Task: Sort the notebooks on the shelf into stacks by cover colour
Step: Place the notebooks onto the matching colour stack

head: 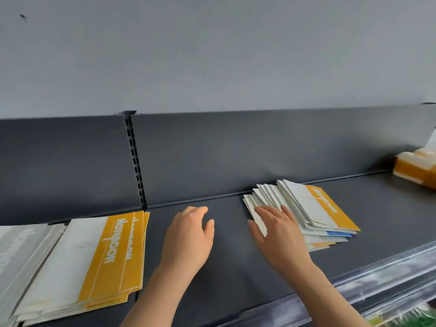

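While splayed, right grip (pixel 280 237) on notebooks (pixel 313 208)

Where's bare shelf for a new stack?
Bare shelf between yellow stack and mixed pile, around the left hand; more between that pile and the packs far right. Crowded at left: grey stack against yellow stack.

Even, soft light; faint shadows; wide-angle bowing at edges; motion blur far right, lower left.
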A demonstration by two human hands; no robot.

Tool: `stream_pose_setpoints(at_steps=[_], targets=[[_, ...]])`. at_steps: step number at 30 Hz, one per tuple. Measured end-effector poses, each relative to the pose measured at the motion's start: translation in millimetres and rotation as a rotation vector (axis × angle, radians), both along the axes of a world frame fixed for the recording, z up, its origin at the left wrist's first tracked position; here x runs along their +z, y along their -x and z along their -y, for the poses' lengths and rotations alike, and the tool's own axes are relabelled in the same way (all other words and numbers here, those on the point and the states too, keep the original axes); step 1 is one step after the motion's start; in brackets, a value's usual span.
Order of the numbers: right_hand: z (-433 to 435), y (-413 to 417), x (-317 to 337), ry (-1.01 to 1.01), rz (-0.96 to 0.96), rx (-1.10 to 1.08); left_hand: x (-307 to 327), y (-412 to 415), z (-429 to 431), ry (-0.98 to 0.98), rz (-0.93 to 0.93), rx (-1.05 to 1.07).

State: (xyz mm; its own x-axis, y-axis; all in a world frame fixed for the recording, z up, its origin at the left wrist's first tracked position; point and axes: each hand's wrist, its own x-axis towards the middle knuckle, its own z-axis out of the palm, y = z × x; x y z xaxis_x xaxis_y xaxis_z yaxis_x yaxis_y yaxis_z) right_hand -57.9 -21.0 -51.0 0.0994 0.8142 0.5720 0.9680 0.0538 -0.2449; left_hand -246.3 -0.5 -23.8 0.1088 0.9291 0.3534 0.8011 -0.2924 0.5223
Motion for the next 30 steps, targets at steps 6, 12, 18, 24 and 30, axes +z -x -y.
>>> stream_pose_setpoints(at_steps=[6,12,18,24,30], targets=[[-8,-116,5,0.245,-0.04,-0.17,-2,-92,-8,0.212,-0.023,-0.069],[-15,-185,-3,0.591,-0.241,-0.174,-10,-147,-11,0.449,0.073,-0.074],[-15,-189,-6,0.551,-0.132,-0.124,-22,-154,-24,0.609,0.559,-0.007],[-13,-165,-10,0.5,-0.072,-0.045,-25,-141,-25,0.596,0.651,0.001],[-20,-119,-17,0.439,0.006,0.098,-23,-85,-18,0.502,0.614,0.148]])
